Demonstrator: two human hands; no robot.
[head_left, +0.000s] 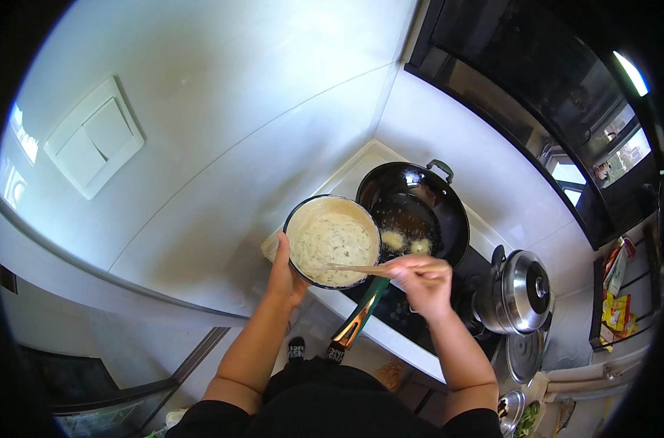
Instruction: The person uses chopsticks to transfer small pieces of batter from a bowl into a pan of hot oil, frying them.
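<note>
My left hand [286, 281] grips the side of a dark-rimmed bowl [297, 212], thumb up along its wall. Thick cream-coloured batter with green flecks [335, 237] lies inside it. My right hand [425, 281] is closed round wooden chopsticks [372, 269], and their tips dip into the batter near the bowl's close side. Just right of the bowl sits a black wok [445, 208] with bubbling oil at its bottom. Pale lumps of batter [394, 241] float in that oil. The wok's green and copper handle [362, 312] points toward me, passing below the bowl.
A lidded steel pot [518, 292] stands right of the wok, with a round lid [524, 356] nearer me. A black range hood [522, 95] overhangs the back right. White wall panels with a light switch [94, 139] close off the left. Packets [618, 310] sit on a rack at far right.
</note>
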